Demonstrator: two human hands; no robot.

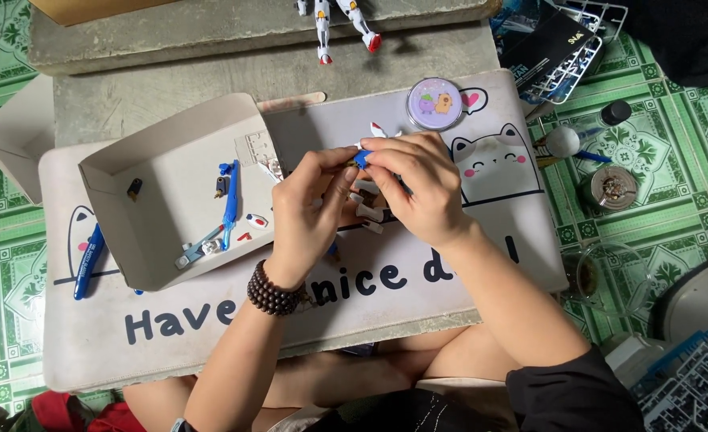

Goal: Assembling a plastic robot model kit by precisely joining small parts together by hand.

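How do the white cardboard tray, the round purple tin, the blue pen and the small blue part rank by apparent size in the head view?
1. white cardboard tray
2. blue pen, longer than the tin though much thinner
3. round purple tin
4. small blue part, pinched between left hand and right hand

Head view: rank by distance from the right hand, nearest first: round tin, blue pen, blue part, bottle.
1. Blue part: pinched at the right hand fingertips.
2. Round tin: just above, on the mat.
3. Bottle: far right, on the floor.
4. Blue pen: far left mat edge.
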